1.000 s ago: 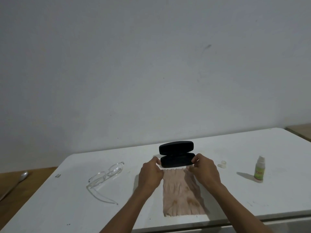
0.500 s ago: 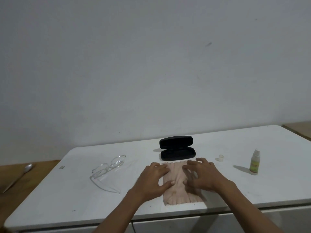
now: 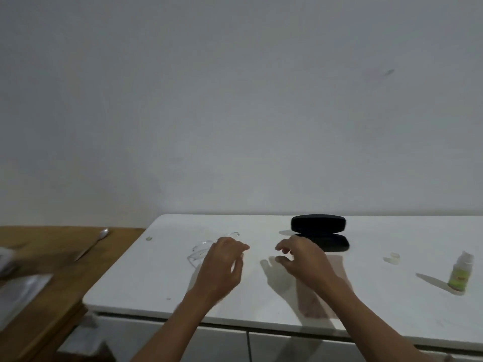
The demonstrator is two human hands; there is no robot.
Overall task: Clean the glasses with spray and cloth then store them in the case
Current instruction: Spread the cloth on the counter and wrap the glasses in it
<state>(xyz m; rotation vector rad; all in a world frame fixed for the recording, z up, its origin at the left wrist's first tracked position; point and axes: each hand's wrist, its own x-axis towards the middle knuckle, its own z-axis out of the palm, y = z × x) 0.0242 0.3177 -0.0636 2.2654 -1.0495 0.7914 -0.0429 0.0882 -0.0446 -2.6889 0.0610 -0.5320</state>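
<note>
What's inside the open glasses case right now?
The black case stands open and only dark lining shows inside, no glasses. The right hand covers its front left part. The clear glasses lie on the table, by the left hand.

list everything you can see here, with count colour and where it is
glasses: 1, clear, left part of the table, partly behind the left hand
case: 1, black, open, far middle of the table
cloth: 1, pale pink, flat in front of the case, partly under the right arm
cap: 1, whitish, right of the case
spray bottle: 1, green with pale top, upright, far right of the table
table: 1, white
spoon: 1, silver, on the wooden surface
wooden surface: 1, brown, left of the table
left hand: 1, over the glasses, fingers loosely curled
right hand: 1, empty, above the table near the case
</note>
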